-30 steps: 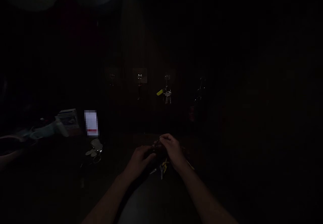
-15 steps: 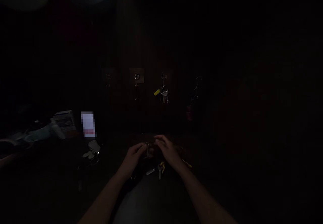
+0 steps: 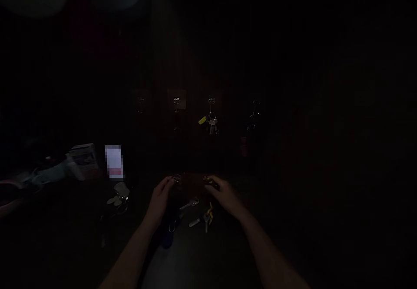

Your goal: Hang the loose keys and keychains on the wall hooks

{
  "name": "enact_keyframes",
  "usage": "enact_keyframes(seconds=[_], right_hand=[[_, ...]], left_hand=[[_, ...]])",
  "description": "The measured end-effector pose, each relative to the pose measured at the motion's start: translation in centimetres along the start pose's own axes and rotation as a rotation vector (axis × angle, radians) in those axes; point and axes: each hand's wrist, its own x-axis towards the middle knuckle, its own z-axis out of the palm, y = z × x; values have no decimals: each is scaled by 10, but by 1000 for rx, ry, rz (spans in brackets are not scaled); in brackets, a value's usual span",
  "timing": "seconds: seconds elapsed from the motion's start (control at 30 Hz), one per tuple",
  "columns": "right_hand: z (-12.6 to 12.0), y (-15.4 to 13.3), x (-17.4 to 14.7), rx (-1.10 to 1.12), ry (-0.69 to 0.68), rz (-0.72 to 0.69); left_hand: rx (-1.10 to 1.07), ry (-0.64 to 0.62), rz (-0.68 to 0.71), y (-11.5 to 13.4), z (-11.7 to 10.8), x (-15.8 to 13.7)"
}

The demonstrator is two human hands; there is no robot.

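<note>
In very dim light, my left hand [image 3: 161,194] is closed, with a small shiny metal piece [image 3: 177,178] at its fingertips. My right hand [image 3: 226,195] pinches a small yellow-and-dark piece [image 3: 207,179]; its exact kind is lost in the dark. Between my hands and nearer to me lies a loose key [image 3: 191,203]. Below that are a key with a yellow part [image 3: 208,217] and a pale, slim tag [image 3: 194,223]. A blue key fob [image 3: 167,240] with a metal ring rests near my left forearm.
Hooks [image 3: 177,101] line the upright surface ahead. A key bunch [image 3: 213,124] with a yellow tag [image 3: 202,120] hangs from one. At left are a blurred-out bright screen [image 3: 114,162], a box [image 3: 85,161] and pale keys or tags [image 3: 121,191].
My hands have moved apart and away from me. The loose key and blue fob now show between my arms. A yellow strip near my right wrist no longer shows there.
</note>
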Motion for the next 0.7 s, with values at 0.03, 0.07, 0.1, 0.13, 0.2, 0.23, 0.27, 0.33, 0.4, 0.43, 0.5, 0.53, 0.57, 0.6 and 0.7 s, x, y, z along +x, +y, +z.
enact_keyframes(seconds=[0.03, 0.07, 0.1, 0.13, 0.2, 0.23, 0.27, 0.33, 0.4, 0.43, 0.5, 0.53, 0.57, 0.6, 0.7], right_hand=[[-1, -1, 1, 92, 42, -8], [-3, -2, 2, 166, 89, -3], [-4, -4, 3, 231, 136, 12], [-5, -5, 3, 293, 175, 34], [-7, -8, 3, 421, 220, 72], [-8, -10, 2, 483, 224, 83], [-9, -12, 2, 539, 217, 87], [-11, -16, 0, 628, 194, 81], [-13, -22, -2, 688, 170, 71], [-13, -25, -3, 707, 159, 69], [-15, -30, -5, 729, 143, 71], [-15, -32, -5, 731, 136, 72], [-15, -33, -5, 729, 130, 72], [-14, -34, -6, 724, 122, 71], [-11, -35, -7, 695, 88, 56]], left_hand=[[54, 11, 4, 0, 0, 0], [104, 25, 11, 0, 0, 0], [148, 39, 20, 1, 0, 0], [182, 51, 30, 1, 0, 0], [216, 46, 46, 2, 1, 0], [215, 36, 48, 1, 1, 1], [208, 23, 45, 1, 1, 1], [197, 0, 32, -1, 0, 2], [198, -29, 20, -4, 0, 3], [198, -47, 15, -5, -1, 3], [179, -96, 7, -7, -1, 3], [165, -118, 4, -8, 0, 3], [156, -137, 2, -9, 0, 3], [162, -152, 5, -9, 1, 2], [249, -143, 64, -6, 4, 0]])
